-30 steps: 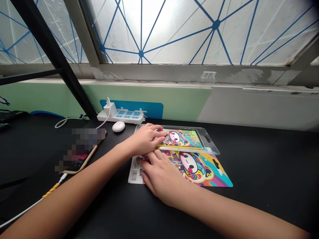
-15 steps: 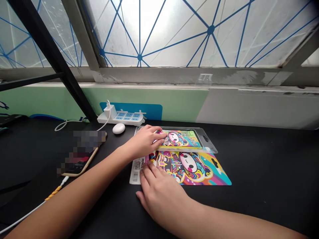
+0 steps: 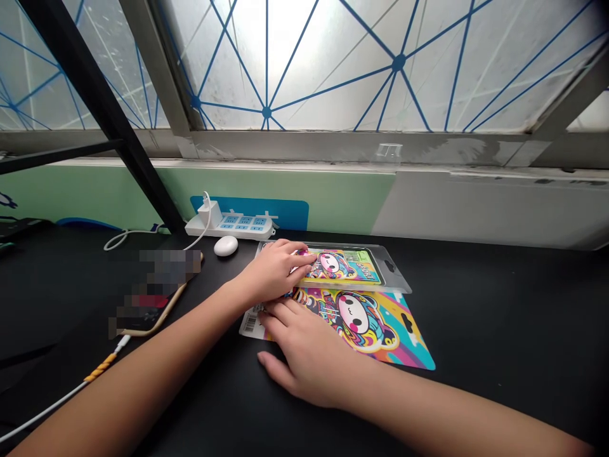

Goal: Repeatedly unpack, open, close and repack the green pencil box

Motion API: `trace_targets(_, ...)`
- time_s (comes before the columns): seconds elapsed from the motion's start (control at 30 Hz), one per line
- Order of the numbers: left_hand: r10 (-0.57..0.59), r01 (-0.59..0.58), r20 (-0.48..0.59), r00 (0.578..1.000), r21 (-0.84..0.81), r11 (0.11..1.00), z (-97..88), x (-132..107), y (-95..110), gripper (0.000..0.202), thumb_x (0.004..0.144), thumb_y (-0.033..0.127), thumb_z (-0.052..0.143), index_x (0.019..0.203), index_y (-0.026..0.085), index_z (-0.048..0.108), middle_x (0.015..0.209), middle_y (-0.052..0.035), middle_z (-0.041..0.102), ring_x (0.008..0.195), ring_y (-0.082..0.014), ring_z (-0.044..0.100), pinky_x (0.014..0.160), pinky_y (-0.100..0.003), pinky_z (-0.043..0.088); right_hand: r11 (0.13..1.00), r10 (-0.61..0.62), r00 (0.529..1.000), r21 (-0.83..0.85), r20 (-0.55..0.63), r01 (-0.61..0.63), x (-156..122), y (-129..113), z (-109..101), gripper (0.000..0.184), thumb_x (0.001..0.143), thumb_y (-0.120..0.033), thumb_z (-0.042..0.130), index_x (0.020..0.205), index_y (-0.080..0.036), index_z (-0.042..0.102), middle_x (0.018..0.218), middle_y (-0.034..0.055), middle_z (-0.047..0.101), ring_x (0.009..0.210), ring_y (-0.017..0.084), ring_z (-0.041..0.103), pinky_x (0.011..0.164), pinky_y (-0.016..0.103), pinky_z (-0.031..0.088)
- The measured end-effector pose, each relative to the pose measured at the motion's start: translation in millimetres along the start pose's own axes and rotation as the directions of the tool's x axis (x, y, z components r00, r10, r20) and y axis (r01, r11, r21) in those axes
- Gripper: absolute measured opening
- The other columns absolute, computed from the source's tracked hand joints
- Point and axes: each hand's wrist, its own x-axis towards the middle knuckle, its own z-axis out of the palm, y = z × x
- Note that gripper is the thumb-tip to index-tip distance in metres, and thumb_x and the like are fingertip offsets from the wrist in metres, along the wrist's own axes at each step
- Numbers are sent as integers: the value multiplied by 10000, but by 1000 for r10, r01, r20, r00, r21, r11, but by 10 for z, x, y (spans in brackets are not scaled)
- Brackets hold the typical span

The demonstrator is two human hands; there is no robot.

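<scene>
1. The left forearm (image 3: 143, 374) is bare, slim and smooth, tapering toward the wrist.
2. The right forearm (image 3: 428, 412) is just as bare and slender, running out past the frame's lower edge.
3. The left hand (image 3: 273, 273) and right hand (image 3: 304, 355) are bare too, with slim, tapering fingers (image 3: 280, 311).
</scene>
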Motion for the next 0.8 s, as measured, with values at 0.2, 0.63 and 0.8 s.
trace_targets(0.2,36,-36,-14,999,-20,999,23,13,-48,333,1044,296,510,1295,254,725,1397,-86,650,1263,-290,568,1062,-488,474,999,-39,999,25,-6,39,33,78,-21,393,967,-359,564,1263,-115,647,1284,146,675,1256,303,557,1139,440,427)
trace_targets(0.63,65,-67,-33,997,-39,997,39,23,-89,328,1039,293,528,1302,256,721,1394,-88,654,1274,-282,566,1087,-482,450,996,-87,996,-21,-15,87,3,114,13,419,980,-360,538,1299,-106,633,1307,162,674,1274,323,559,1140,466,424)
trace_targets(0.8,70,-71,-39,997,-22,997,56,20,-105,331,1040,303,519,1308,285,713,1413,-68,646,1281,-270,562,1094,-479,446,995,-91,996,-46,2,91,-9,106,11,405,982,-343,541,1291,-98,631,1285,164,675,1245,320,570,1116,470,437)
